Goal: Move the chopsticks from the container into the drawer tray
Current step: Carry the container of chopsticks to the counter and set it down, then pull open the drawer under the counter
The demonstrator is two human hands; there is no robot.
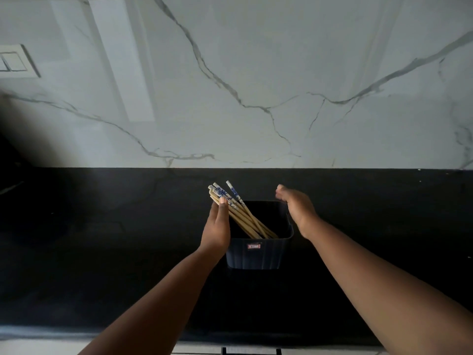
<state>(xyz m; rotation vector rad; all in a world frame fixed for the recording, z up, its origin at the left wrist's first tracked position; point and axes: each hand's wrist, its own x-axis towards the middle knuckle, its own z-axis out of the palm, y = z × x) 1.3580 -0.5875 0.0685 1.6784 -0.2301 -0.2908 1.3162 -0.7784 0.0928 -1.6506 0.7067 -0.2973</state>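
A dark blue ribbed container (pixel 258 254) with a small red label stands on the black countertop. Several bamboo chopsticks (pixel 243 216) with blue-and-white patterned tops lean out of it toward the upper left. My left hand (pixel 217 226) rests flat against the container's left side, its fingertips touching the chopsticks' upper ends without closing on them. My right hand (pixel 298 208) hovers open at the container's right rim, fingers spread and pointing toward the wall. No drawer tray is in view.
A black countertop (pixel 102 252) runs across the whole view, backed by a white marble wall (pixel 256 85) with grey veins. A white wall switch (pixel 15 61) sits at the upper left. A dark handle (pixel 252 351) shows at the bottom edge below the counter.
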